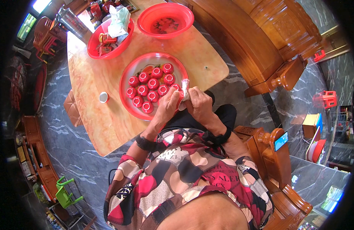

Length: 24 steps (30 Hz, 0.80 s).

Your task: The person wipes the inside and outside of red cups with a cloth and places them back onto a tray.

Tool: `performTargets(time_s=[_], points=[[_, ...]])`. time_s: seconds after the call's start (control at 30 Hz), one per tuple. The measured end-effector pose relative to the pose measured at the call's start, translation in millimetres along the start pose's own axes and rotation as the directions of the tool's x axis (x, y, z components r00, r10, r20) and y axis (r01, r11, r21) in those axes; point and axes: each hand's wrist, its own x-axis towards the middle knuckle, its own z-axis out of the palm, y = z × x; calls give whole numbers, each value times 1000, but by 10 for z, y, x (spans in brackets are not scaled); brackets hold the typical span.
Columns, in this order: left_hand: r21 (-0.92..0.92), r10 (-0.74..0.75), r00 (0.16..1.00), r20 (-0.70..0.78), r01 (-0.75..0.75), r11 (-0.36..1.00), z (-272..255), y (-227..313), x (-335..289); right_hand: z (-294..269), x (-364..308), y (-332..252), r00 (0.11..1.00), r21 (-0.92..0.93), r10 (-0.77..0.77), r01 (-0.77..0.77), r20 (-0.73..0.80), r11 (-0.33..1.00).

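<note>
My left hand (169, 102) is closed on a small red cup, mostly hidden by the fingers, near the right rim of a round red tray (124, 73). Against it, my right hand (200, 103) is closed on a crumpled white cloth (185, 85), part of which sticks up between the hands and part hangs below. On the tray several small red cups (153, 83) stand upside down, close together in rows. Left of the tray, a single small cup (103, 97) with a white inside sits on the table.
The marble-patterned table (104, 130) also bears a red basin (165, 32) of water with dark bits at the bottom. Beside it is a red basin (93, 50) with packets and a plastic bag, next to a metal flask (72, 23). A carved wooden bench (238, 42) stands right.
</note>
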Motion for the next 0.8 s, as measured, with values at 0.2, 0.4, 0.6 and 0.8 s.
performTargets(time_s=[0.2, 0.4, 0.6, 0.8], points=[[-187, -84, 987, 135, 109, 976, -7, -102, -41, -48, 146, 18, 927, -86, -374, 374, 10, 923], [-128, -28, 1000, 4, 28, 991, -13, 82, -55, 89, 76, 11, 994, 36, -112, 113, -19, 993], [110, 71, 995, -69, -63, 992, -66, 259, -57, 151, 37, -35, 950, 557, 250, -313, 188, 769], [276, 140, 990, 24, -141, 951, -91, 464, -77, 304, -115, 176, 773, 726, 301, -631, 558, 275]])
